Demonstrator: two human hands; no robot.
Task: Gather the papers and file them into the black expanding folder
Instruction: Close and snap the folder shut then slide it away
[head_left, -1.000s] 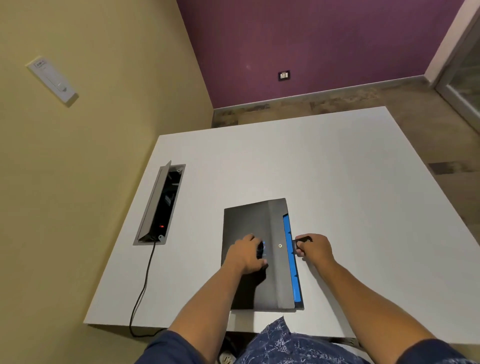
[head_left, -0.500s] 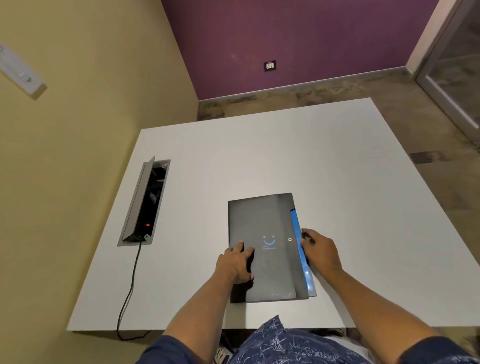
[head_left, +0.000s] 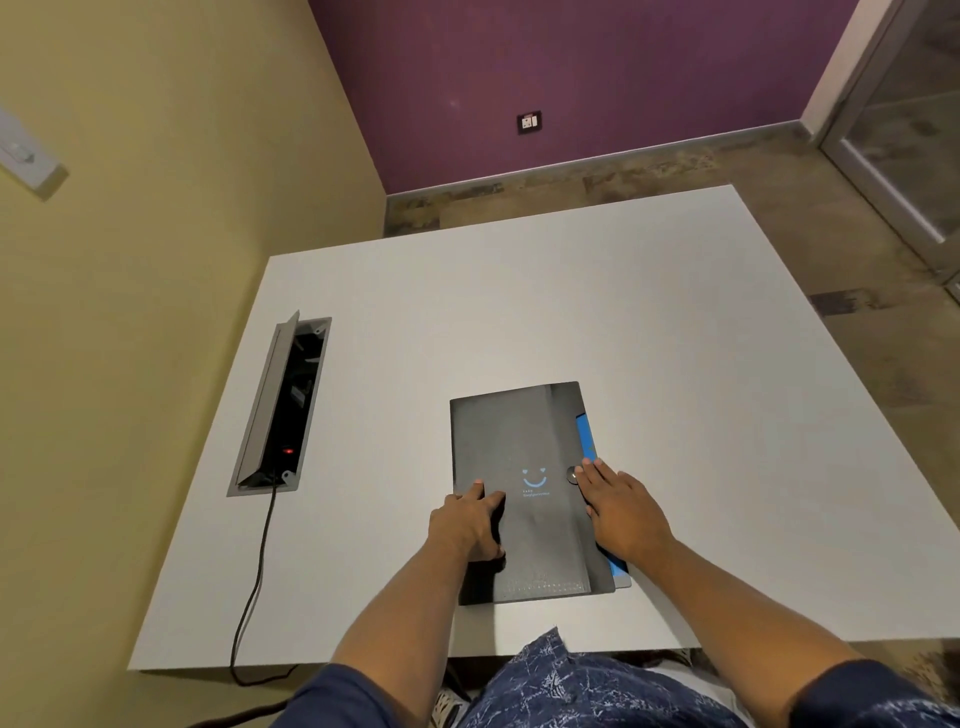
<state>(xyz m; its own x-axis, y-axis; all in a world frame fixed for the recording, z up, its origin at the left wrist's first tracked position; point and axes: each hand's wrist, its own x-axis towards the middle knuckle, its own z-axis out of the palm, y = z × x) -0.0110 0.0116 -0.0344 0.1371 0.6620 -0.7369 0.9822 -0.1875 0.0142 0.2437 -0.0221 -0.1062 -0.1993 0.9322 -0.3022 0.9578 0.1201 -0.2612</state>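
The black expanding folder (head_left: 519, 457) lies flat on the white table (head_left: 675, 364), near its front edge. Its flap is down, with a blue smiley mark and a round snap button (head_left: 572, 474) on top. A blue inner edge (head_left: 586, 434) shows along its right side. My left hand (head_left: 470, 522) rests flat on the folder's left part, fingers spread. My right hand (head_left: 621, 506) lies flat on the right edge, fingertips beside the button. No loose papers are in view.
An open cable box (head_left: 283, 405) is set into the table at the left, with a red light and a black cord (head_left: 257, 571) running off the front edge. A yellow wall stands at the left, a purple wall and glass door beyond.
The folder's flap has come down over the blue edge. My right hand let go of the strap and now lies flat near the button. My left hand slid to the left part.
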